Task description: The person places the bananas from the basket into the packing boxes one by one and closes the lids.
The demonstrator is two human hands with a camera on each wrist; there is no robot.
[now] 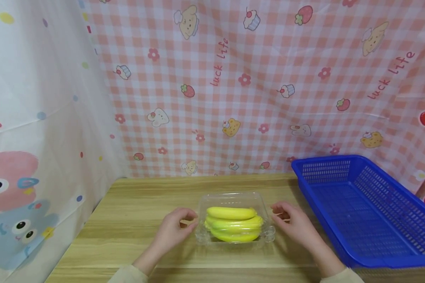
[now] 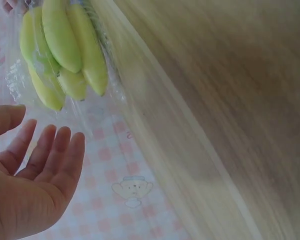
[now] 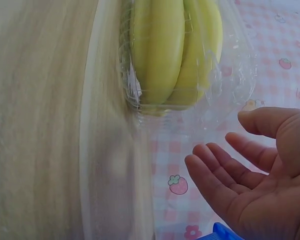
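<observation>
A clear plastic clamshell box (image 1: 233,199) sits on the wooden table, with several yellow-green bananas (image 1: 233,224) inside it. My left hand (image 1: 177,226) is at the box's left side, its fingers loosely bent and nothing in them. On the opposite side my right hand (image 1: 293,222) mirrors it, thumb and fingers apart. In the left wrist view a small gap shows between the left hand (image 2: 40,170) and the bananas (image 2: 65,55) in their box. The right wrist view likewise has the right hand (image 3: 245,170) just off the box's end (image 3: 230,95).
A large blue plastic basket (image 1: 334,220) with mesh walls stands on the right, close to my right forearm. The wooden table (image 1: 141,208) stretches to a pink checked curtain (image 1: 212,102) at the back. A white patterned curtain (image 1: 63,129) hangs at the left.
</observation>
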